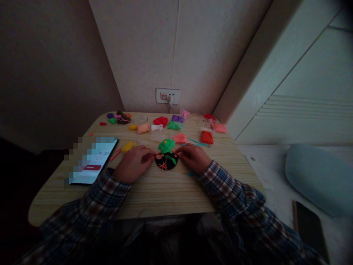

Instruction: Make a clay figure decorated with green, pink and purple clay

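A black round clay base (167,165) lies on the table between my hands. On it sit a green domed clay piece (166,145) with a small yellow spot, a green leaf-like strip (171,159) and a coral-coloured branching clay shape (163,165). My left hand (135,162) is closed in a pinch at the base's left edge, with thin coral clay showing at the fingertips. At the opposite edge my right hand (194,158) pinches beside the green dome, where a coral bit also shows. Fingers partly hide what each one holds.
A phone with a lit screen (96,162) lies at left. Beyond my hands are yellow clay (128,146), a peach clay pack (143,128), an orange-red pack (206,137), teal strands (198,142) and several other packs. A wall socket (168,96) is behind; a dark phone (310,228) lies right.
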Demonstrator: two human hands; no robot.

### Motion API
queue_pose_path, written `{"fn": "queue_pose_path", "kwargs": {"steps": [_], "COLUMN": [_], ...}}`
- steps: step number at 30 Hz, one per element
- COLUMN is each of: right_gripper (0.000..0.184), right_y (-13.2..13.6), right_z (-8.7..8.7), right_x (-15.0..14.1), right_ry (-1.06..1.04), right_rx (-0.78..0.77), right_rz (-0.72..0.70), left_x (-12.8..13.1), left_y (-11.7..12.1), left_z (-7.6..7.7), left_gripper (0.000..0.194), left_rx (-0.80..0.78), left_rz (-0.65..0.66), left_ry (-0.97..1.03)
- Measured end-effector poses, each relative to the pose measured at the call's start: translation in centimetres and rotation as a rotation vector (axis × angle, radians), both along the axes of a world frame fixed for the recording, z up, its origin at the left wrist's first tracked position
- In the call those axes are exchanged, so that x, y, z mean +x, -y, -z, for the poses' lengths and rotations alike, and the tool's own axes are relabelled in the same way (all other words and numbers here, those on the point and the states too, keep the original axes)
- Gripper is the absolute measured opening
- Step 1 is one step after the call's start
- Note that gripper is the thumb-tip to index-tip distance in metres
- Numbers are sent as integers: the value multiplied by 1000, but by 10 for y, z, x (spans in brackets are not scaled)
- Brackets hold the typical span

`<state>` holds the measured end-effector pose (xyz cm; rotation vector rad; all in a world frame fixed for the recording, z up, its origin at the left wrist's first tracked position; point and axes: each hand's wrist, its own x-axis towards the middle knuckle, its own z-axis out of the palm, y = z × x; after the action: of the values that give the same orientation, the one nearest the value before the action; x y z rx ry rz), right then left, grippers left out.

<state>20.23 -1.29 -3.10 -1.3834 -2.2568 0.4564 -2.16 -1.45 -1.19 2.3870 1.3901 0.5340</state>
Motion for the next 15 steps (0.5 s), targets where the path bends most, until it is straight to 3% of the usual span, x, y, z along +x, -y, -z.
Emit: {"fn": "queue_pose_path", "kwargs": {"steps": [15], "right_gripper": [23], "right_y": [1], "right_z": [-4], "right_x": [-4], "right_ry": [-26], "right_rx": [-32], "right_rz": [11], "left_x": [-1], "left_y": [-6], "left_z": [5], "left_gripper": [28], "left_rx": [-2], "left_rz": [29], "left_ry": [12]}}
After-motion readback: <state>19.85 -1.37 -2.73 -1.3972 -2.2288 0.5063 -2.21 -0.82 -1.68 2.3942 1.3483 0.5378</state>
